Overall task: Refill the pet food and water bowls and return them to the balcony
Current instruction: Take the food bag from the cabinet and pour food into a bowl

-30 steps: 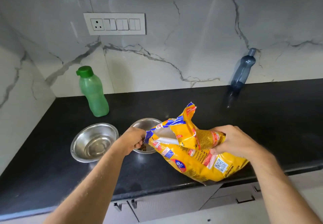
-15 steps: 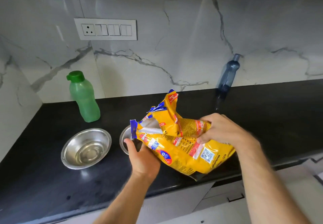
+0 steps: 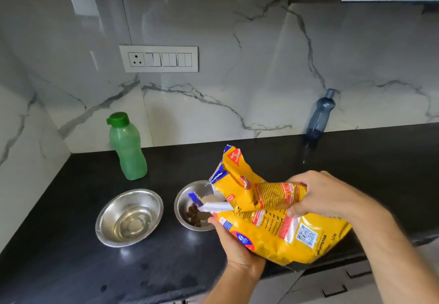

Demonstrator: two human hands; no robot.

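Observation:
A yellow pet food bag [image 3: 273,227] lies tilted over the black counter [image 3: 71,268], its torn mouth pointing left over a steel bowl [image 3: 184,205] that holds a few brown kibbles. My right hand [image 3: 325,197] grips the bag's crumpled top. My left hand [image 3: 235,244] holds the bag from underneath near its mouth. A second steel bowl [image 3: 129,217] with some water stands to the left. A green bottle [image 3: 127,147] with a green cap stands behind it.
A dark blue bottle [image 3: 319,116] stands against the marble wall at the back right. A switch panel [image 3: 159,58] is on the wall. The counter's front edge runs just below my hands, with drawers [image 3: 332,289] under it.
My left hand left the food bowl and moved under the bag, where it now holds it. The bag's mouth has opened over the bowl. The camera has tilted upward.

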